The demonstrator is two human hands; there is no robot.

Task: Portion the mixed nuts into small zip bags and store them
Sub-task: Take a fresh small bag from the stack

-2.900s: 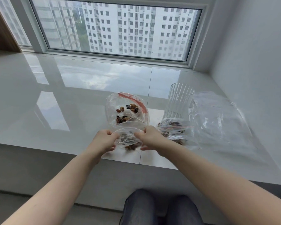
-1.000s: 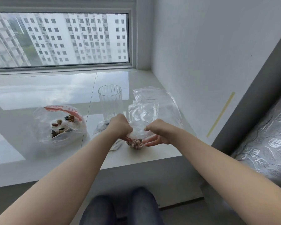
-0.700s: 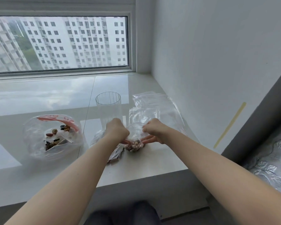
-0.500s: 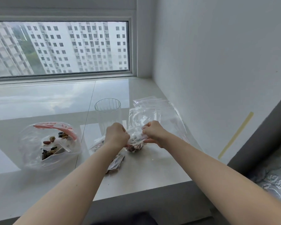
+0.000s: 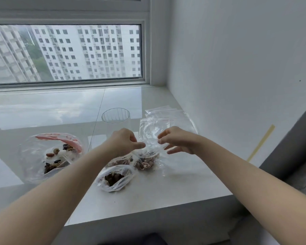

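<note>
Fingers of left hand (image 5: 125, 141) and right hand (image 5: 177, 139) are pinching floppy, slippery bag (image 5: 147, 156) top near sill (image 5: 166, 191) right edge; grip at zip strip.

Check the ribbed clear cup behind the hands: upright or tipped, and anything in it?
Upright and seemingly empty. The clear cup stands on the sill with its round rim facing up, and no nuts show through its ribbed wall.
</note>
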